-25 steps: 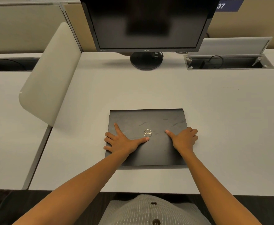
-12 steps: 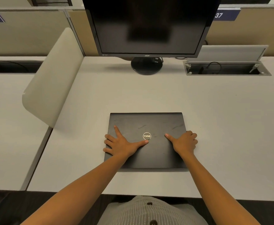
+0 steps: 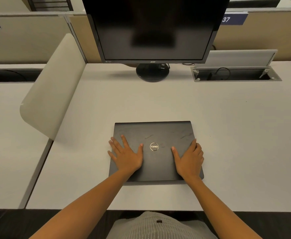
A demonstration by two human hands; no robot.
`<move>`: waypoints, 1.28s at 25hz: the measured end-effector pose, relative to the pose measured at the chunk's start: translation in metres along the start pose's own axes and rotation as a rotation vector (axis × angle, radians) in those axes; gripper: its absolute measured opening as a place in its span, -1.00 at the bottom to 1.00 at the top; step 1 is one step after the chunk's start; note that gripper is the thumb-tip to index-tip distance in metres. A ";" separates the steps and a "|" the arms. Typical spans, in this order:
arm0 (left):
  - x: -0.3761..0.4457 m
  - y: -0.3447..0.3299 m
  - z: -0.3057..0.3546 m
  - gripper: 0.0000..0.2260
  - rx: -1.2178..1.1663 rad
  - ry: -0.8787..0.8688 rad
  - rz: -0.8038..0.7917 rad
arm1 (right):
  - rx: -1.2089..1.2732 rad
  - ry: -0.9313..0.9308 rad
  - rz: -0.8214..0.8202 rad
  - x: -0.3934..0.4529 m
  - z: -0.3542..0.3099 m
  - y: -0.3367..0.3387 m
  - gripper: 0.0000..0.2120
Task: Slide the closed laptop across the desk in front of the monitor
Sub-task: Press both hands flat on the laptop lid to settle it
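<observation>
Now, going from the left, a rounded beige divider panel (image 3: 51, 90) stands along the left edge of the white desk (image 3: 236, 135). Next to it, the left hand (image 3: 126, 155) lies flat on the left part of the closed laptop (image 3: 153, 131), with the fingers spread wide and the outer fingers reaching over the left edge of the lid. The laptop is black and lies near the front edge of the desk, directly before the person, with its round silver logo (image 3: 154, 146) between the two thumbs. The right hand (image 3: 189, 160) lies on the right part of the lid, the thumb stretched toward the logo and the other fingers bent over the right edge of the laptop. Both hands press on the lid and neither one lifts it. Further back, well apart from the laptop, the dark monitor (image 3: 153, 28) stands on its round base, and to the right of it an open cable box (image 3: 236, 75) is set into the desk.
</observation>
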State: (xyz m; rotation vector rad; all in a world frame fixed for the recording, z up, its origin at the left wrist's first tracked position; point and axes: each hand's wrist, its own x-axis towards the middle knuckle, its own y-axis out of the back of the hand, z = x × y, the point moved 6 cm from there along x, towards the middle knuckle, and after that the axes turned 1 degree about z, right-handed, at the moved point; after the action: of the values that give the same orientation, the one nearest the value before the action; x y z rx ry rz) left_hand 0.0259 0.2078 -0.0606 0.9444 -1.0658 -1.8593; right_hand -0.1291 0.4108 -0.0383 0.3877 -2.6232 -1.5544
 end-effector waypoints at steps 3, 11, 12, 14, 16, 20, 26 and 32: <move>0.000 0.001 0.007 -0.27 0.137 -0.282 0.061 | -0.015 0.027 -0.002 -0.001 -0.003 -0.003 -0.01; 0.001 -0.001 0.007 -0.28 0.145 -0.370 0.077 | 0.030 -0.017 -0.033 0.008 -0.001 -0.003 0.09; 0.001 -0.002 0.006 -0.28 0.146 -0.371 0.081 | 0.034 -0.019 -0.033 0.007 -0.002 -0.003 0.09; 0.002 -0.002 0.005 -0.26 0.152 -0.372 0.089 | 0.030 -0.025 -0.033 0.007 -0.003 -0.003 0.09; 0.003 -0.001 0.005 -0.24 0.153 -0.378 0.096 | 0.013 -0.039 -0.034 0.006 -0.002 -0.004 0.10; 0.003 -0.001 0.003 -0.23 0.157 -0.381 0.103 | -0.011 -0.028 -0.025 0.002 -0.003 -0.005 0.09; 0.002 -0.001 0.004 -0.26 0.153 -0.372 0.103 | -0.160 0.050 0.022 -0.008 -0.006 -0.007 -0.01; 0.002 -0.001 0.005 -0.26 0.155 -0.370 0.086 | -0.166 0.051 0.011 -0.007 -0.005 -0.009 -0.03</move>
State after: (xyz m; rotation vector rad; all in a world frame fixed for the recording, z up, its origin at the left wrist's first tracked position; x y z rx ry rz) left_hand 0.0208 0.2081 -0.0602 0.6387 -1.4655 -1.9454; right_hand -0.1201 0.4035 -0.0431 0.3946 -2.4317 -1.7194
